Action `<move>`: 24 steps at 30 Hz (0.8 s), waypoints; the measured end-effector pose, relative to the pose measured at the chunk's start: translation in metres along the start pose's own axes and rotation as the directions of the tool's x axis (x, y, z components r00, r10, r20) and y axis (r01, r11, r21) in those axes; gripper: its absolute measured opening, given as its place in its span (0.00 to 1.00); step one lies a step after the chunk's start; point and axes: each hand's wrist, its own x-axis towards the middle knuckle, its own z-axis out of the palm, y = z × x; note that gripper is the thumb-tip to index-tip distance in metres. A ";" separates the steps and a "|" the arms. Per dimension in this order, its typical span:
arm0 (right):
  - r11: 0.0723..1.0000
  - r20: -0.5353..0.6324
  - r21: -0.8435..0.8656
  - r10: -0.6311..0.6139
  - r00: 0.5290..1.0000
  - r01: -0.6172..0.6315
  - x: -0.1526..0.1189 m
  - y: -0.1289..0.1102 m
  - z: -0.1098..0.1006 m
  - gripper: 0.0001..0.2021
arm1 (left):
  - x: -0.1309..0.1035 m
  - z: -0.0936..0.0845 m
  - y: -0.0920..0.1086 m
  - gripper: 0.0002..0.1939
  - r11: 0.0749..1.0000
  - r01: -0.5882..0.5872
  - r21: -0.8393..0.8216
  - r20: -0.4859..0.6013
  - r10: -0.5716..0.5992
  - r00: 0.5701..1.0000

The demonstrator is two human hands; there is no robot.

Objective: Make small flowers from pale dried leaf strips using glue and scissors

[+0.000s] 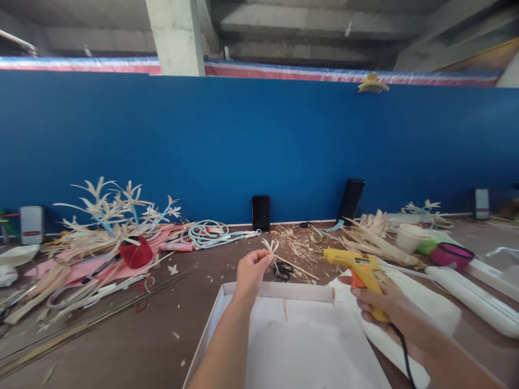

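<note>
Between the thumb and fingers of my left hand point(253, 266) is a small pale straw flower point(271, 247), its narrow petals spreading upward. My right hand point(377, 305) is wrapped round the handle of a yellow glue gun point(344, 256) with an orange trigger. The gun's nozzle points left toward the flower, with a gap between them. A black cord runs down from its handle. Below both hands lies a shallow white box lid point(279, 292). Black-handled scissors point(283, 270) rest on the table just behind my left hand.
Straw flowers on blue stems point(133, 208) stand at the left by a red pouch point(135, 252). A pale blue cord coil point(208, 233) and a black phone point(260, 213) sit near the blue partition point(243, 140). Husk strips point(377, 237) and a white cup point(410, 237) lie right.
</note>
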 end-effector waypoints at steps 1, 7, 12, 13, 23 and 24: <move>0.999 0.042 0.043 0.013 0.999 -0.014 -0.001 0.000 0.008 0.17 | 0.000 0.000 0.000 0.15 1.000 0.005 -0.009 -0.004 -0.005 1.000; 0.997 0.110 0.074 -0.042 0.993 0.034 0.000 0.002 0.044 0.15 | 0.002 -0.001 0.000 0.14 0.999 -0.009 -0.038 -0.016 0.009 1.000; 0.987 0.025 -0.133 -0.093 0.995 0.096 0.008 0.008 0.055 0.19 | 0.003 0.000 -0.001 0.14 0.998 -0.005 -0.060 -0.014 0.004 1.000; 0.982 0.020 -0.161 -0.101 0.995 0.103 0.009 0.009 0.056 0.19 | 0.003 0.000 -0.001 0.14 0.998 -0.012 -0.058 -0.011 0.012 1.000; 0.958 0.023 -0.262 -0.110 0.994 0.112 0.007 0.007 0.071 0.25 | 0.001 0.001 0.000 0.14 1.000 -0.019 -0.010 0.001 0.019 1.000; 0.953 0.022 -0.279 -0.120 0.993 0.122 0.007 0.007 0.072 0.25 | 0.001 0.001 0.000 0.14 1.000 -0.016 -0.006 0.000 0.016 1.000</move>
